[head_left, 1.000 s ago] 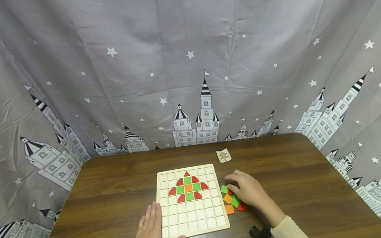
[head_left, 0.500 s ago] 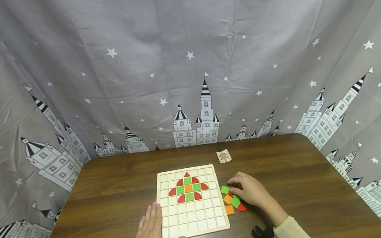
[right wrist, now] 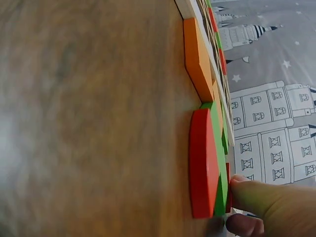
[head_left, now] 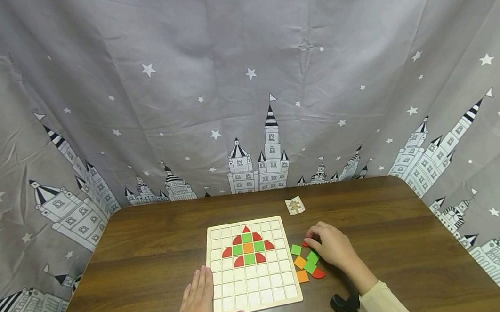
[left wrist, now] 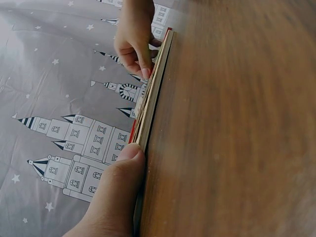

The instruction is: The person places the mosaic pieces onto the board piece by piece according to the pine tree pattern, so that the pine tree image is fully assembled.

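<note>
Grey curtain printed with white stars and castles (head_left: 244,38) hangs behind a dark brown wood-grain counter (head_left: 406,223). Right hand (head_left: 332,247): grip narrow, thumb and finger pinching a small flat red piece (right wrist: 228,187) to the right of the board; shape mostly covered, and cannot tell whether it is clear of the counter. Left hand (head_left: 200,297): fingers straight along the left side of a pale wooden gridded board (head_left: 240,286), thumb at its near edge, grasping nothing.

Near the pinch: a green square tile (head_left: 296,249), a tilted orange square tile (head_left: 300,262), two green tiles (head_left: 313,257) touching or overlapping (cannot tell which), and a red rounded tile (head_left: 318,274). Another orange tile (head_left: 302,276) lies just beside the board's right edge. On the board, red, green and orange tiles make a symmetrical figure topped by a red triangle (head_left: 246,229). Farther out: a small patterned paper card (head_left: 295,205).

Risk, my judgement: the piece is thin and held by little of its surface, so it could slip or twist. Fingers carried low over the pile could snag loose tiles. A bump with the left hand's pressure eased could shift the board and unseat set tiles.
</note>
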The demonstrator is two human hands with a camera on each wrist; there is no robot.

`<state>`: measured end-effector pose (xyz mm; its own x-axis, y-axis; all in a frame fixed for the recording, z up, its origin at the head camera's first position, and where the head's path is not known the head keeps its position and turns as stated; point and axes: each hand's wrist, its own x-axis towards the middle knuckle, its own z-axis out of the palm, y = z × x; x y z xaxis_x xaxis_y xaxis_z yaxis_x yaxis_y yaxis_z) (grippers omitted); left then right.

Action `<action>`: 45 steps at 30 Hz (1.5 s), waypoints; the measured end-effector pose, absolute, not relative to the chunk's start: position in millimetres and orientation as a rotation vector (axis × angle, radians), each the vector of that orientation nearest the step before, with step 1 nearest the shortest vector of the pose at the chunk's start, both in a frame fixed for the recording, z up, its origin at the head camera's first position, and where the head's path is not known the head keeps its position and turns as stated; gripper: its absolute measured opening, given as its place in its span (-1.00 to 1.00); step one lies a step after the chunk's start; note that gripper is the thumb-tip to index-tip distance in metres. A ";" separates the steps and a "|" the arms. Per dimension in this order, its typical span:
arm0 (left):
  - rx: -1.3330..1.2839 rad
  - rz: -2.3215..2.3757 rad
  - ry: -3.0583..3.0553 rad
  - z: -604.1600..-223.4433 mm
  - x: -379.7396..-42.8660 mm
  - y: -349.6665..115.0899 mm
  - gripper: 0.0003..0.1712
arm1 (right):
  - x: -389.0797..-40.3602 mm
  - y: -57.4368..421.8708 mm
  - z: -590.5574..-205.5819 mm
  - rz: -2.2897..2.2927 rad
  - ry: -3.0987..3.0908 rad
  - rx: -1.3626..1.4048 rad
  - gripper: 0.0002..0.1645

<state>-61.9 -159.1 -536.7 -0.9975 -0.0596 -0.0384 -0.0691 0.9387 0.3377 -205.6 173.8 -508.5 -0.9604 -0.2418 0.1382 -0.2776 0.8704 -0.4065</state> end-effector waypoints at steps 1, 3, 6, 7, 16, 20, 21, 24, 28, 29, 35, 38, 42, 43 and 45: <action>-0.104 0.534 3.063 -536.6 -62.0 -159.0 0.68 | -205.8 174.5 -508.5 0.661 -2.955 0.421 -0.91; -0.108 0.535 3.059 -536.6 -62.1 -159.1 0.68 | -206.3 176.2 -508.2 0.684 -2.948 0.453 -0.94; -0.114 0.544 3.056 -537.1 -62.3 -159.0 0.67 | -206.7 178.8 -507.5 0.748 -2.936 0.530 -0.93; -0.114 0.544 3.057 -537.2 -62.3 -159.1 0.67 | -206.8 179.6 -507.3 0.765 -2.934 0.554 -0.92; -0.122 0.562 3.079 -538.6 -61.5 -158.1 0.67 | -207.9 179.3 -504.4 0.739 -2.956 0.465 -0.87; -0.128 0.566 3.081 -539.0 -61.3 -158.0 0.67 | -208.0 179.0 -503.8 0.675 -2.979 0.396 -0.71; -0.131 0.566 3.081 -539.3 -61.4 -158.0 0.67 | -207.9 179.4 -504.0 0.661 -2.985 0.385 -0.67; -0.134 0.565 3.072 -538.9 -61.8 -158.0 0.68 | -208.6 181.9 -506.5 0.643 -2.990 0.383 -0.66; -0.133 0.563 3.045 -536.8 -62.1 -158.0 0.68 | -209.5 187.2 -508.6 0.688 -2.985 0.481 -0.89; -0.133 0.562 3.040 -536.2 -62.2 -158.1 0.68 | -209.5 188.7 -508.4 0.704 -2.982 0.522 -0.89; -0.138 0.572 3.039 -536.5 -62.3 -158.2 0.68 | -209.8 194.8 -507.1 0.744 -2.963 0.664 -0.78; -0.135 0.579 3.036 -536.0 -62.4 -158.1 0.68 | -210.2 195.8 -507.8 0.746 -2.962 0.633 -0.81; -0.137 0.578 3.024 -534.4 -62.2 -158.1 0.68 | -210.7 196.1 -508.6 0.728 -2.953 0.588 -0.78; -0.138 0.575 3.021 -534.2 -62.3 -158.0 0.68 | -210.8 196.4 -509.0 0.719 -2.950 0.591 -0.75; -0.137 0.568 3.018 -533.8 -62.4 -158.0 0.68 | -210.9 196.9 -509.4 0.710 -2.942 0.602 -0.71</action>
<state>-62.4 -158.0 -533.8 -0.9937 -0.0752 -0.0830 -0.1002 0.9278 0.3595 -210.9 196.9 -509.4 -0.9225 -0.3587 0.1425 -0.3842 0.8181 -0.4278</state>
